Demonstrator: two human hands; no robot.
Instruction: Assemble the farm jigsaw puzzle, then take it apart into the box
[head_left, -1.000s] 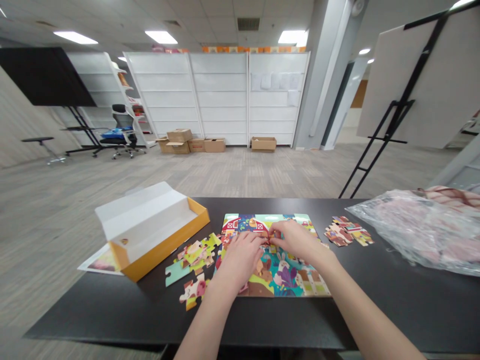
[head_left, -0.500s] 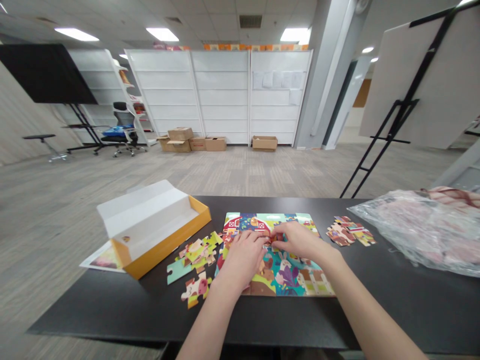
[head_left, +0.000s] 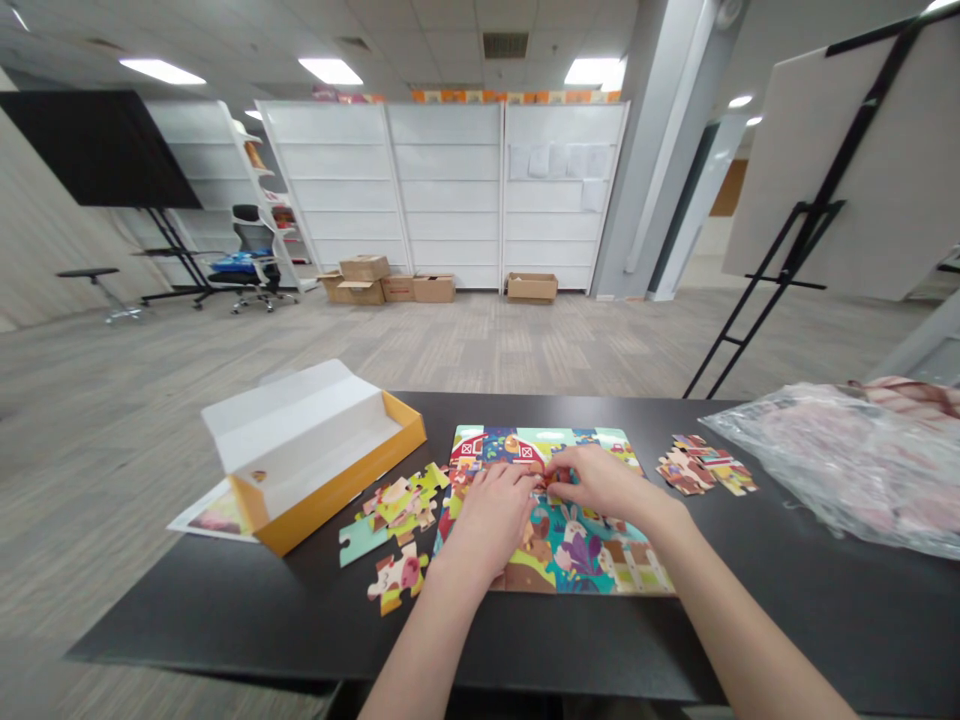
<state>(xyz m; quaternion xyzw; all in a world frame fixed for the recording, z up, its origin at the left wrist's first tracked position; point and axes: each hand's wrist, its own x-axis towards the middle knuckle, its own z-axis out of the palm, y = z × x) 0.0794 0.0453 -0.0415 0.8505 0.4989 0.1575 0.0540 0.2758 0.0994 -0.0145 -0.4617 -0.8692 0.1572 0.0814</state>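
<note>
A colourful farm-scene jigsaw puzzle (head_left: pixel 577 560) lies on the black table, showing barns, a rabbit and plants. Flat across its left half rests my left hand (head_left: pixel 499 510), fingers stretched toward the middle. From the right, my right hand (head_left: pixel 596 480) bends over the puzzle's centre, thumb and fingers pinched on a small reddish puzzle piece (head_left: pixel 550 479), mostly hidden by the fingers. Both hands' fingertips nearly meet there. Loose puzzle pieces (head_left: pixel 397 510) are heaped left of the puzzle, among them one with a cow's face (head_left: pixel 397 577).
An open yellow box (head_left: pixel 330 485) with a white inside stands at the left, over a printed sheet (head_left: pixel 214 513). More loose pieces (head_left: pixel 705 465) lie right of the puzzle. A clear plastic bag (head_left: pixel 840 470) with pinkish contents covers the table's right end.
The view has shifted slightly, so everything sits a little further right. Both hands stay at the same spot on the puzzle, with barely any finger movement.
</note>
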